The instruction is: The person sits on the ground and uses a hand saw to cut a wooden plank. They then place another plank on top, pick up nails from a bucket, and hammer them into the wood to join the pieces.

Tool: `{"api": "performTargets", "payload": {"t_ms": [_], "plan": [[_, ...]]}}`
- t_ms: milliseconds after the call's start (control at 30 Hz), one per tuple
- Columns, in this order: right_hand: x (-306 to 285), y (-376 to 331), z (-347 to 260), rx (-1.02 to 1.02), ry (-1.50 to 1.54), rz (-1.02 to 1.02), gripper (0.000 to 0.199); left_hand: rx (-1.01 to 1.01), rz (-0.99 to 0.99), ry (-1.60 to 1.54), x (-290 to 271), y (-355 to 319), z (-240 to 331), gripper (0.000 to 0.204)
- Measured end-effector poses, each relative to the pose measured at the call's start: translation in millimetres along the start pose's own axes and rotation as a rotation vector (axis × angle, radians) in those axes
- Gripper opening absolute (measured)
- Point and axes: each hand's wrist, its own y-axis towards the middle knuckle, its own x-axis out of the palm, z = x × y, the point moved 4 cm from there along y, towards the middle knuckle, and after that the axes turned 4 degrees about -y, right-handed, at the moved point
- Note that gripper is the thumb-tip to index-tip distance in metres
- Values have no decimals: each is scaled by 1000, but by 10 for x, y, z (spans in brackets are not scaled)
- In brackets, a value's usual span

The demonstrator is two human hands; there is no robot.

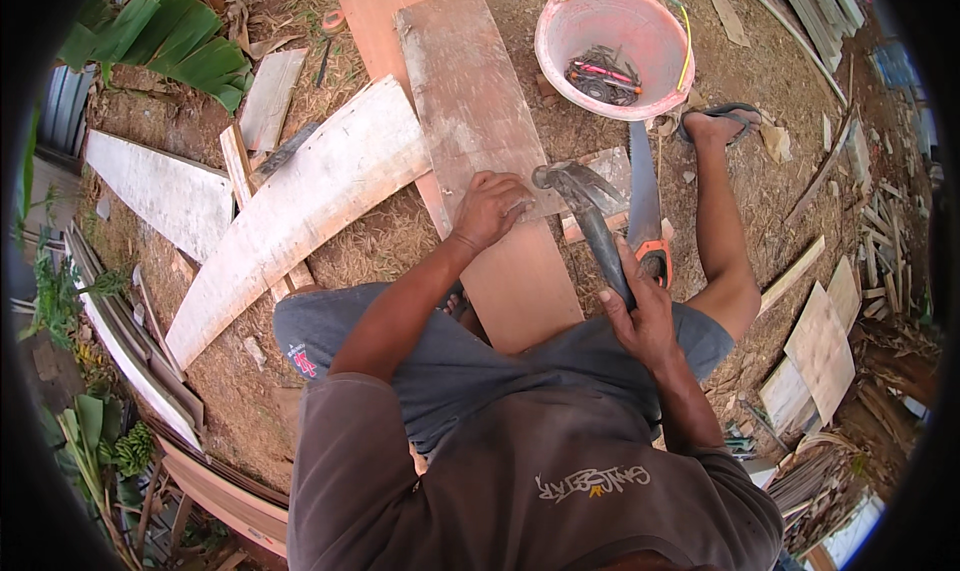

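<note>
My right hand grips the dark handle of a claw hammer, whose metal head hovers over the near end of a worn grey plank. My left hand rests on that plank's near edge, fingers pinched close to the hammer head; whether a nail is between them is too small to tell. The grey plank lies on a longer reddish board that runs toward my lap. A handsaw with an orange and black handle lies just right of the hammer.
A pink bucket holding tools and nails stands at the top right. My bare right foot in a sandal is beside it. Pale curved planks lie to the left, scrap wood to the right, on dirt ground.
</note>
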Motion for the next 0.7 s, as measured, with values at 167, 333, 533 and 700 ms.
{"api": "performTargets", "payload": {"t_ms": [167, 333, 533, 700], "plan": [[156, 19, 90, 91, -131, -117, 61, 4, -9, -34, -1, 29, 4, 21], [18, 75, 139, 323, 0, -213, 58, -13, -41, -106, -60, 44, 67, 20], [-212, -50, -26, -67, 66, 229, 56, -207, 213, -80, -123, 42, -21, 39], [201, -110, 295, -188, 273, 247, 57, -346, 216, -42, -47, 31, -103, 43]]}}
